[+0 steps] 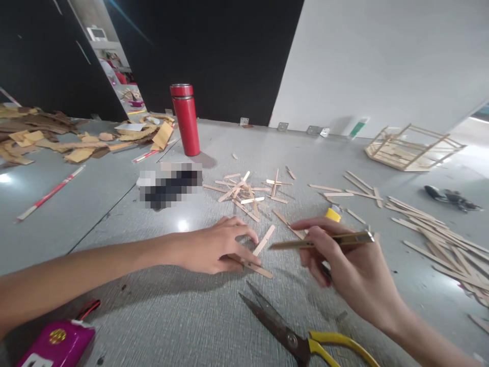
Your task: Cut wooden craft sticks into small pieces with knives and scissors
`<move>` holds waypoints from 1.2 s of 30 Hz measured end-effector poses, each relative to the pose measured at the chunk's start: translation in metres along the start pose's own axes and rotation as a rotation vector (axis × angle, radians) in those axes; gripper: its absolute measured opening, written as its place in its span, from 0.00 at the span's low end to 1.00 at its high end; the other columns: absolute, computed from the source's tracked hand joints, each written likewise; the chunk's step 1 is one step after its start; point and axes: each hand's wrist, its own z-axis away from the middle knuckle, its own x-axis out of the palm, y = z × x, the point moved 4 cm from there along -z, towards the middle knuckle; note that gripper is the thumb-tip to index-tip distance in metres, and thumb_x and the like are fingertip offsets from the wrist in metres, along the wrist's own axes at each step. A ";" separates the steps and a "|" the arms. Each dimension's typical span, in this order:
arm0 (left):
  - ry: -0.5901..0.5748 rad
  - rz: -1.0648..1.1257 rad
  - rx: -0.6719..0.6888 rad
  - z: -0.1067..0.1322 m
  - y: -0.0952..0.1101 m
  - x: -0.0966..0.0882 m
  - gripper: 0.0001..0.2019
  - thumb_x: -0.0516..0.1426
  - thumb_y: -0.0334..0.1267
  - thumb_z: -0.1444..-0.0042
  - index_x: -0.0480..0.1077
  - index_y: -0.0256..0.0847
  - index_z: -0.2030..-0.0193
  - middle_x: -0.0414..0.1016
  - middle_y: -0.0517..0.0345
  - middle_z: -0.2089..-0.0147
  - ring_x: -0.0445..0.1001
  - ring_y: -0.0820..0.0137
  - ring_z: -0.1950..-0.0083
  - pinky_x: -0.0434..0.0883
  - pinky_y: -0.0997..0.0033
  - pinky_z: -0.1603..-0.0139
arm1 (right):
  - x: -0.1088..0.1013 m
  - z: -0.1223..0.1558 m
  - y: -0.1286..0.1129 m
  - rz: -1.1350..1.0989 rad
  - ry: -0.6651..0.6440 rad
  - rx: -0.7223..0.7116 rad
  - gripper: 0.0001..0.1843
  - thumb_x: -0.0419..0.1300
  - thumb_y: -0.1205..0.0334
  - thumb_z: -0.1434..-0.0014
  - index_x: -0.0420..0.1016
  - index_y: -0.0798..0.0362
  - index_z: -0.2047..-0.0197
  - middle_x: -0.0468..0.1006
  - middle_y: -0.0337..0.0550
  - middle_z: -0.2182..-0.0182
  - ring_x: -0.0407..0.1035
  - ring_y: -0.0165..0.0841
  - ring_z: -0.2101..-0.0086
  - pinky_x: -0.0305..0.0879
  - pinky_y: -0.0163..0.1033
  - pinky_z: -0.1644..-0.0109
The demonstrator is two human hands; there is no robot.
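My left hand (217, 245) reaches in from the left with its fingers curled down on two flat wooden craft sticks. One craft stick (264, 240) slants up and away; the other craft stick (260, 269) lies toward me, partly under my fingertips. In my right hand (346, 270) is a slim, metal-bodied utility knife (353, 238), gripped like a pen. Its tip points left, a short way from the sticks. A yellow lighter-like object (333, 214) shows just behind my right hand. Open metal shears (280, 326) with yellow handles lie below, between both hands.
Loose craft sticks (240, 188) lie ahead, with a larger pile (439, 234) at right. A stick-built frame (416, 148) stands at the back right. A red flask (186, 122) stands behind a blurred dark object (171, 188). Cardboard scraps (84, 140) and a purple pack (57, 344) are at left.
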 end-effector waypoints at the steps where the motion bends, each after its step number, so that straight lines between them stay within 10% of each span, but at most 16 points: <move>1: 0.018 0.004 -0.005 0.000 -0.001 0.002 0.15 0.66 0.33 0.38 0.81 0.55 0.47 0.75 0.54 0.41 0.70 0.56 0.39 0.67 0.51 0.36 | 0.000 -0.001 0.001 -0.017 -0.017 0.008 0.16 0.58 0.47 0.29 0.77 0.48 0.62 0.72 0.34 0.83 0.61 0.27 0.86 0.57 0.34 0.84; 12: 0.112 0.027 -0.010 0.001 0.006 0.017 0.08 0.56 0.28 0.30 0.77 0.38 0.57 0.75 0.51 0.53 0.75 0.64 0.50 0.71 0.63 0.44 | 0.030 0.003 0.024 -0.052 -0.233 0.225 0.21 0.65 0.47 0.34 0.71 0.52 0.73 0.72 0.33 0.82 0.62 0.24 0.83 0.58 0.29 0.81; 17: 0.124 0.132 -0.076 0.002 0.006 0.017 0.07 0.56 0.29 0.30 0.75 0.39 0.58 0.75 0.52 0.53 0.74 0.64 0.50 0.69 0.62 0.45 | 0.038 0.009 0.034 -0.100 -0.193 0.179 0.17 0.60 0.47 0.29 0.75 0.51 0.62 0.77 0.35 0.77 0.67 0.25 0.81 0.65 0.31 0.77; 23: 0.114 0.471 -0.271 0.004 0.010 0.019 0.11 0.50 0.37 0.26 0.72 0.39 0.55 0.72 0.62 0.71 0.65 0.75 0.75 0.65 0.73 0.70 | 0.032 0.014 0.025 -0.151 -0.113 0.065 0.18 0.56 0.48 0.26 0.77 0.51 0.62 0.81 0.40 0.74 0.74 0.29 0.79 0.69 0.33 0.77; 36: 0.088 0.952 -0.278 0.001 0.029 0.029 0.11 0.57 0.42 0.30 0.71 0.34 0.52 0.82 0.49 0.63 0.81 0.71 0.68 0.74 0.74 0.68 | 0.016 0.020 -0.014 0.139 -0.067 -0.256 0.11 0.64 0.59 0.32 0.78 0.48 0.68 0.75 0.34 0.80 0.68 0.27 0.80 0.63 0.34 0.78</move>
